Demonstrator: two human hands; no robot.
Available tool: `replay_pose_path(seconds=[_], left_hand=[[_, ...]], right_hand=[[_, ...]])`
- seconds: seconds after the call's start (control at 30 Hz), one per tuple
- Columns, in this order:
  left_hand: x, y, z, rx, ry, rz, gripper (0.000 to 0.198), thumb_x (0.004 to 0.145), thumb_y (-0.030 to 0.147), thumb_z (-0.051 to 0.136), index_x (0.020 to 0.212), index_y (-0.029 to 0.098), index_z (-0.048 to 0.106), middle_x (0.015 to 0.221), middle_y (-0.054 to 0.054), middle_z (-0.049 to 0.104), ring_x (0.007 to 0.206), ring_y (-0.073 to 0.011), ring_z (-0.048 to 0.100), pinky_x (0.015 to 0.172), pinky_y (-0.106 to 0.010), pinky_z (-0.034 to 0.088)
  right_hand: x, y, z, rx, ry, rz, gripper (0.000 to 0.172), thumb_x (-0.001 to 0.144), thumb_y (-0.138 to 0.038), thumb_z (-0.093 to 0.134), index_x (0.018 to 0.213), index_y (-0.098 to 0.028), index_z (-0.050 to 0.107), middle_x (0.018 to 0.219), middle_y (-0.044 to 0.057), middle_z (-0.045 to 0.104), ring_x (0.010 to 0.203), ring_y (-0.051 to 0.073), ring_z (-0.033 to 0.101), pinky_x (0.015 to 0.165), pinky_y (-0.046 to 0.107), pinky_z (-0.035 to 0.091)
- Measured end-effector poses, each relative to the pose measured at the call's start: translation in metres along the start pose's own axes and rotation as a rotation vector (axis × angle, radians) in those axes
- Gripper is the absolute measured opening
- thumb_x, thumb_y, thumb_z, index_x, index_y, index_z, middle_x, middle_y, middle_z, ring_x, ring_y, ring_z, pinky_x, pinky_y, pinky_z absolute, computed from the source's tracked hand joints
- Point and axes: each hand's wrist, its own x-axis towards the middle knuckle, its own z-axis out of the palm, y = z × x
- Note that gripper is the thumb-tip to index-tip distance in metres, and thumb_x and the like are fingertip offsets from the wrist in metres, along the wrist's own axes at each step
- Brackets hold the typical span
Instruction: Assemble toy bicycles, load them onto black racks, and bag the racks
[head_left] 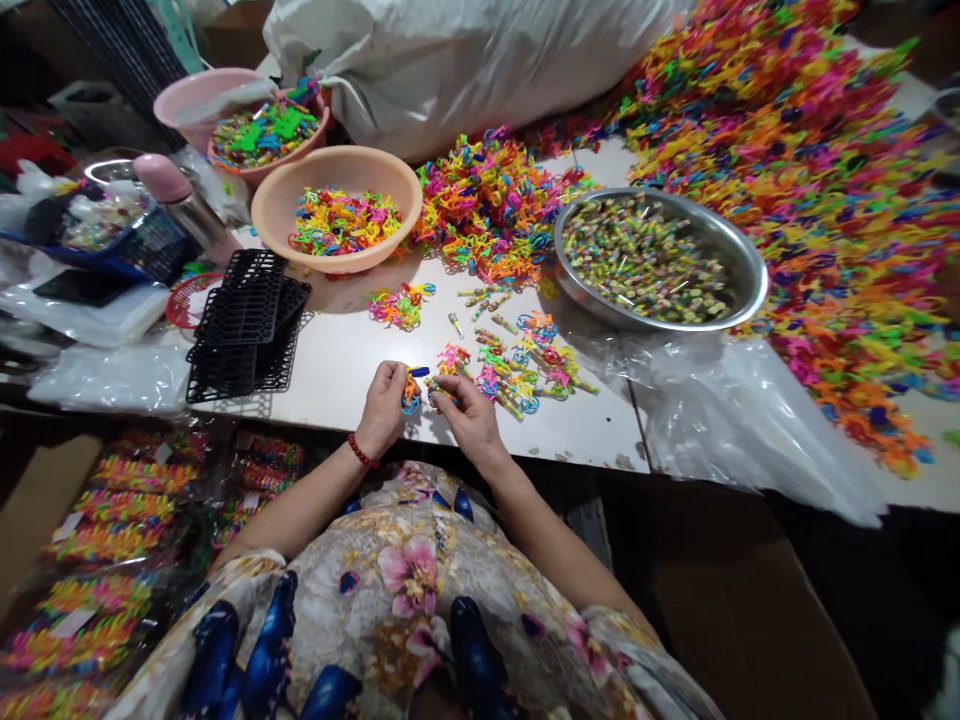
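Close to the table's front edge, my left hand [382, 408] is closed in a pinch on small coloured plastic pieces [410, 392], with blue, orange and yellow showing. Right beside it, my right hand [474, 420] is closed too, its fingertips on something small and multicoloured that the fingers mostly hide. Just beyond and to the right of that hand lie bunches of looped plastic pieces [536, 355] with small patterned tubes [510, 403] among them. A lone clear tube [455, 325] lies farther back. Another little bunch of plastic pieces [400, 305] rests on the white table [337, 350].
A peach basin [262, 210] of plastic pieces stands behind, near a loose heap [487, 205]. Right of it sits a metal bowl [754, 275] full of small tubes. Black plastic grids [244, 320] lie left; clear bags [735, 410] overhang the front edge at right.
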Motion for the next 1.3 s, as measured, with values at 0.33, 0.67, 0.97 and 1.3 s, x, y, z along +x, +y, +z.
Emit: replay_pose_path(seconds=[0.33, 0.67, 0.97, 1.3], left_hand=[[0.000, -0.010, -0.005, 0.399, 0.019, 0.207, 0.022, 0.095, 0.038, 0.057, 0.082, 0.020, 0.053, 0.070, 0.003, 0.051, 0.065, -0.0119, 0.046, 0.062, -0.023, 0.036], [0.006, 0.004, -0.005, 0.460, -0.029, 0.070, 0.022, 0.087, 0.027, 0.066, 0.069, 0.020, 0.057, 0.060, 0.004, 0.049, 0.060, -0.0128, 0.041, 0.058, -0.025, 0.029], [0.000, 0.006, 0.003, 0.534, 0.035, 0.182, 0.021, 0.092, 0.022, 0.061, 0.072, 0.020, 0.053, 0.064, 0.004, 0.049, 0.063, -0.0133, 0.044, 0.064, -0.025, 0.031], [0.103, 0.031, -0.016, 0.372, 0.112, 0.412, 0.027, 0.067, 0.000, 0.071, 0.086, 0.020, 0.067, 0.095, -0.007, 0.058, 0.105, -0.0246, 0.049, 0.096, -0.030, 0.038]], right_hand=[[-0.008, 0.000, 0.002, 0.004, -0.008, -0.046, 0.025, 0.084, -0.042, 0.070, 0.099, -0.022, 0.071, 0.096, 0.004, 0.071, 0.090, 0.019, 0.066, 0.084, 0.033, 0.053], [-0.011, -0.003, -0.002, -0.038, -0.022, -0.096, 0.021, 0.086, -0.040, 0.069, 0.098, -0.024, 0.074, 0.093, 0.004, 0.071, 0.085, 0.019, 0.065, 0.080, 0.035, 0.053], [-0.010, -0.016, 0.004, -0.219, -0.075, -0.272, 0.016, 0.093, -0.034, 0.060, 0.097, -0.024, 0.072, 0.088, 0.005, 0.070, 0.083, 0.020, 0.064, 0.079, 0.036, 0.052], [0.032, -0.016, -0.076, -0.876, 0.289, -0.427, 0.021, 0.092, -0.035, 0.059, 0.101, -0.021, 0.073, 0.113, 0.014, 0.065, 0.111, 0.030, 0.056, 0.103, 0.052, 0.042]])
